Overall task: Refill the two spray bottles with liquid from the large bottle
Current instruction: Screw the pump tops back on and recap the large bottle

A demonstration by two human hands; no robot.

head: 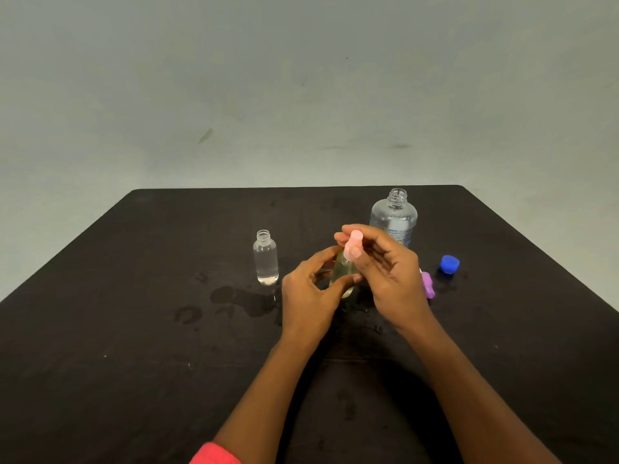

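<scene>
My left hand [310,291] grips the body of a small clear spray bottle [342,273] at the table's middle. A pink spray head [354,244] sits on that bottle, and my right hand [388,272] pinches it from the right. A second small clear bottle [266,259] stands uncapped to the left, nearly full of clear liquid. The large clear bottle [394,219] stands open behind my right hand, partly hidden by it. A purple spray head [427,285] lies on the table beside my right hand.
A blue cap [449,264] lies to the right of the large bottle. Wet patches [234,301] mark the black table [134,363] left of my left hand. A grey wall rises behind the table's far edge.
</scene>
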